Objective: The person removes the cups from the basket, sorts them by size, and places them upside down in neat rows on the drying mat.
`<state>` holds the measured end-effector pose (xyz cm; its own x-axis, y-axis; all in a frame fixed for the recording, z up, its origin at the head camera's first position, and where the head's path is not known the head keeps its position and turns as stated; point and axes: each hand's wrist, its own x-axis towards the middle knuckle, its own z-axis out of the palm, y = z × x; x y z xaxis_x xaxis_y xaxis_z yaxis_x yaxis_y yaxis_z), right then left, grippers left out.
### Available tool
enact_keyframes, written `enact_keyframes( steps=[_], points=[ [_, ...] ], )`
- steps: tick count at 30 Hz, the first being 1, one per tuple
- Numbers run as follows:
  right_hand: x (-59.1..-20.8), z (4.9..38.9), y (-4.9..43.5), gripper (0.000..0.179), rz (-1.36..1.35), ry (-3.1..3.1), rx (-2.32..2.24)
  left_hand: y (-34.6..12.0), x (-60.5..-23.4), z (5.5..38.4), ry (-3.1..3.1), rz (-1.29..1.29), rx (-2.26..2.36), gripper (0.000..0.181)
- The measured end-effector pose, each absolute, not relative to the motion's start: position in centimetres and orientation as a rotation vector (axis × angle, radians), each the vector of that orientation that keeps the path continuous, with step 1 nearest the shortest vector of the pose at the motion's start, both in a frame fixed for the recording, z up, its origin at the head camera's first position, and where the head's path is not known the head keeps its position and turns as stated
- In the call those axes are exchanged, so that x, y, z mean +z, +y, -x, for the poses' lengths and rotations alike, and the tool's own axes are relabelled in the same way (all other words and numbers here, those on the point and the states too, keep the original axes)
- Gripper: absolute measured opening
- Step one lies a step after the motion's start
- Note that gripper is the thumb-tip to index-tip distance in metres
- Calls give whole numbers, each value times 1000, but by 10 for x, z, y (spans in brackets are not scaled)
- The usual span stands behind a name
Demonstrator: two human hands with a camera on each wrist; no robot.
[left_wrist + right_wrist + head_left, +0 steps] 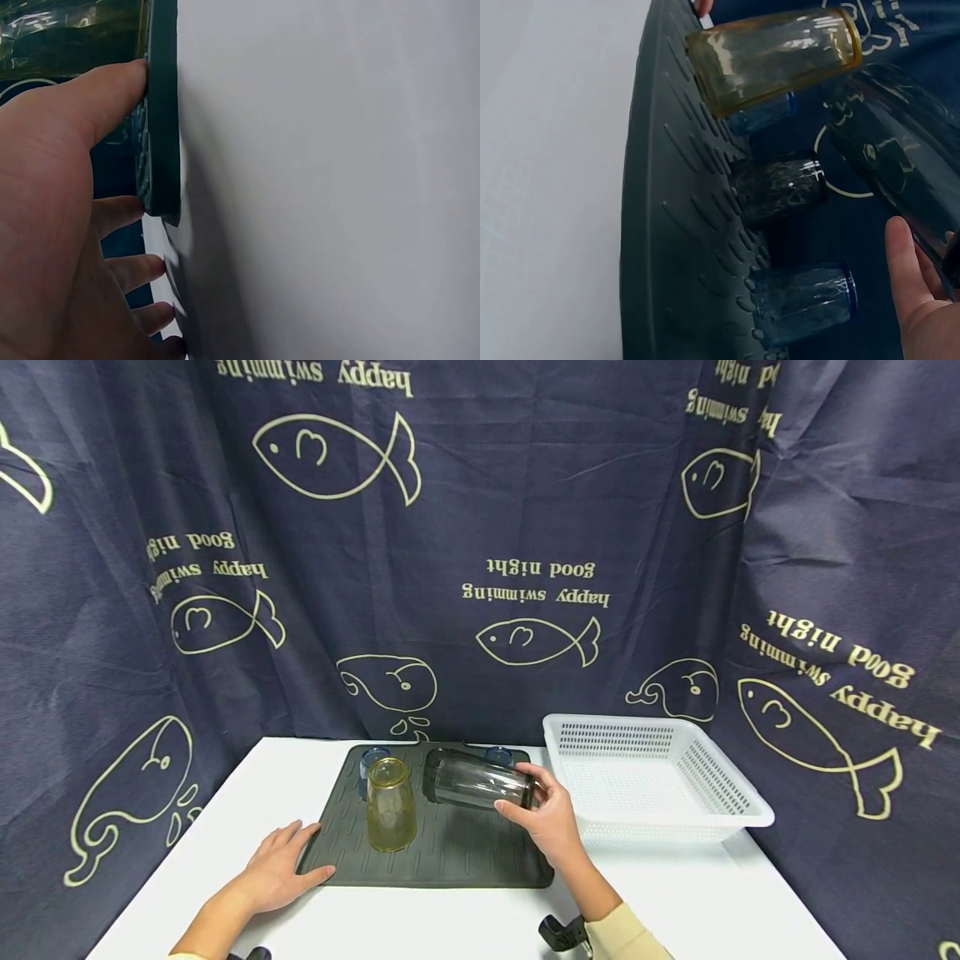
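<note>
My right hand (553, 818) grips a tall smoky-grey drinking glass (486, 779) near one end, between thumb and fingers. Tilted almost onto its side, the glass is held above a dark ridged drying mat (465, 860). My left hand (276, 870) rests at the mat's front left corner, fingers spread, with the thumb on the mat's edge. A tall yellow glass (391, 814) stands on the mat between the hands. Behind it is a blue glass (761, 114), partly hidden. A shorter dark grey glass (780, 187) and another blue glass (804, 301) also stand on the mat.
A white perforated plastic basket (660, 829) sits to the right of the mat on the white table (420, 927). Behind the table hangs a dark blue curtain (450, 527) with fish drawings. A black wrist strap (564, 935) shows at my right wrist.
</note>
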<state>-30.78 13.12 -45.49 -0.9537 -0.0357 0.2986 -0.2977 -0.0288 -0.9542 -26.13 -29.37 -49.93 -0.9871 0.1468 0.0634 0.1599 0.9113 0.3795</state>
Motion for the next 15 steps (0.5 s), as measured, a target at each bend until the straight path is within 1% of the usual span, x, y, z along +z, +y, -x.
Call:
enact_keyframes(
  steps=[15],
  points=[
    [-443, 319, 125, 67, -360, -2189, 1916, -290, -496, 263, -3132, 211, -576, 89]
  ],
)
